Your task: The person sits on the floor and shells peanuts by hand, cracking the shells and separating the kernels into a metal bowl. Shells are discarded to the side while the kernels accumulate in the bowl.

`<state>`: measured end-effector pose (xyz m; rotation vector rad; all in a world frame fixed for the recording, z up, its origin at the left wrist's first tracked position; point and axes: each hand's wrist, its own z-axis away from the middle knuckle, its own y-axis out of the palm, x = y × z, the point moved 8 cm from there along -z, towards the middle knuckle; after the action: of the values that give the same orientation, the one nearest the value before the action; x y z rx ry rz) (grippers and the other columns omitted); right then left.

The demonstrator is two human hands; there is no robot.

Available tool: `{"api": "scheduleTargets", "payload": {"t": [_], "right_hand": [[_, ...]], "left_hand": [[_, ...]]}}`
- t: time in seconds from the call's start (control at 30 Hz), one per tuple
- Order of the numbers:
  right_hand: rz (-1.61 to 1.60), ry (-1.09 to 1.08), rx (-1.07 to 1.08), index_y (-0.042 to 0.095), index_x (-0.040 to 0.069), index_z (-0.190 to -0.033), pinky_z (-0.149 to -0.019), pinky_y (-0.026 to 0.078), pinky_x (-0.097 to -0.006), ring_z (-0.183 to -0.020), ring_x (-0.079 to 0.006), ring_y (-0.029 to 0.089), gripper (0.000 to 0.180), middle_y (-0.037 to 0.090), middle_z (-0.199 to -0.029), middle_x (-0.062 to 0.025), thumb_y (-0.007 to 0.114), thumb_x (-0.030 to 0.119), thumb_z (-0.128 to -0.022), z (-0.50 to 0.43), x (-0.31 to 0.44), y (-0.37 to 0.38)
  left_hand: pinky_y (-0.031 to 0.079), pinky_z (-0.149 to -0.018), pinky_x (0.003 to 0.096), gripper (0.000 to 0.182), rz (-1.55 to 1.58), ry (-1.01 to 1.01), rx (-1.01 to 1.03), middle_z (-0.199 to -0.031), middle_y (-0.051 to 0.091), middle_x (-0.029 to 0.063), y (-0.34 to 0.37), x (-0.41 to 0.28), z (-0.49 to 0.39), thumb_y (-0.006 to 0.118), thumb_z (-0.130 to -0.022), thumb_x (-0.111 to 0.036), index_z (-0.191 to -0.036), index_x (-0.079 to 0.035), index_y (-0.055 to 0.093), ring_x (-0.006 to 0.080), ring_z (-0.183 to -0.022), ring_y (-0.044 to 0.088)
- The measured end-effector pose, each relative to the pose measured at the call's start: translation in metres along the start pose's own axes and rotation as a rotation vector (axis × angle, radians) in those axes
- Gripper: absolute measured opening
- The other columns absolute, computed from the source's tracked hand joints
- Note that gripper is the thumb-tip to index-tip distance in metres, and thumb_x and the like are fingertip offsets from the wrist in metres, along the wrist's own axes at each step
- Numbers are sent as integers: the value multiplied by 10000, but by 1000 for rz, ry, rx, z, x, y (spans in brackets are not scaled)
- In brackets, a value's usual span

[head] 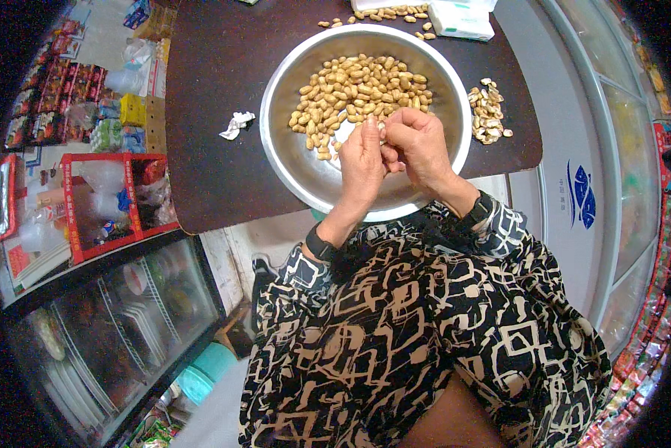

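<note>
A wide stainless steel bowl (pixel 282 168) stands at the table's near edge, holding a heap of unshelled peanuts (pixel 363 84). Over its near half, my left hand (pixel 362 162) and my right hand (pixel 422 143) meet with bent fingers. Pinched between their fingertips is a small pale peanut (pixel 382 127), mostly covered by the fingers. A white patch (pixel 344 132) shows in the bowl beside my left hand, with a few reddish kernels (pixel 335 157) near it. Right of the bowl lies a pile of split peanut shells (pixel 486 115).
On the dark table (pixel 218 67) are a crumpled tissue (pixel 237 125), a white tissue pack (pixel 461 22) and loose peanuts (pixel 391 11) at the back. A glass-fronted cabinet (pixel 128 313) and a red-framed rack (pixel 95 158) stand left. A chest freezer (pixel 570 129) borders the right.
</note>
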<state>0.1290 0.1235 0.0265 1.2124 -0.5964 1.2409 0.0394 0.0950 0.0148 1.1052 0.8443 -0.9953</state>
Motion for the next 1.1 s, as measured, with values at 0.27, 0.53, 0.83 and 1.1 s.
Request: {"api": "scheduleTargets", "payload": {"t": [0.27, 0.53, 0.83, 1.1], "right_hand": [[597, -498, 55, 619, -12, -817, -488, 452, -250, -543, -126, 568, 78, 581, -625, -62, 578, 15, -757, 8, 34, 1], [1074, -1113, 138, 636, 25, -955, -553, 500, -327, -639, -261, 616, 225, 608, -755, -117, 635, 7, -731, 41, 54, 21], [943, -1024, 150, 615, -21, -1009, -552, 495, -281, -652, -206, 641, 228, 635, -786, -136, 599, -38, -782, 41, 50, 17], [259, -200, 88, 606, -20, -1017, -630, 550, -297, -722, -190, 657, 212, 654, -879, -120, 521, -14, -823, 13, 10, -13]], "left_hand": [[267, -382, 171, 317, -5, -102, 157, -579, 431, -38, -11, 2, -5, 412, -982, -318, -943, -37, 555, 28, -449, 357], [260, -409, 168, 227, -67, -35, 255, -620, 438, -56, -20, -4, -7, 493, -958, -207, -1060, -26, 585, 14, -494, 358], [284, -441, 160, 204, -203, 273, 124, -641, 501, -52, -27, -25, -4, 566, -918, -176, -996, -12, 659, 5, -528, 380], [295, -427, 159, 193, -73, 68, 92, -634, 524, -47, -32, -12, -4, 587, -904, -157, -988, 6, 647, 0, -519, 400]]}}
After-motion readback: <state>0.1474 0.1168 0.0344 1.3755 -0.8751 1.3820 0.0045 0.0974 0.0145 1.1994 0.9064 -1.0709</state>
